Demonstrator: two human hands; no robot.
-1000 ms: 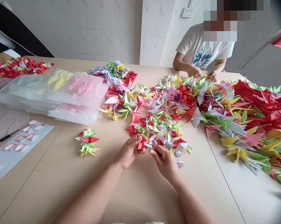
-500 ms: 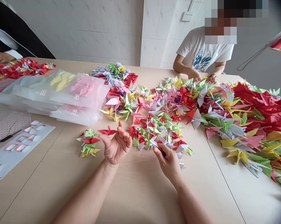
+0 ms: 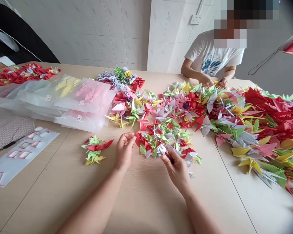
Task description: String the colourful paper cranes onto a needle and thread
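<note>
My left hand hangs over the bare tabletop with its fingers drawn together, and I see nothing in them. To its left lies a small pile of origami paper cranes in green, yellow and red, with a red crane on top. My right hand pinches a white paper crane at the near edge of a spread of multicoloured cranes. A far larger heap of cranes covers the table's right side.
Clear plastic bags of paper cranes lie stacked on the wooden table. A labelled sheet sits at left. Across the table, a person in a white T-shirt has both hands at the heap. A dark-sleeved person stands far left near red cranes.
My left hand held a red crane, opened and let it go; that crane now rests on the small pile. The left hand has closed again. My right hand has barely moved.
</note>
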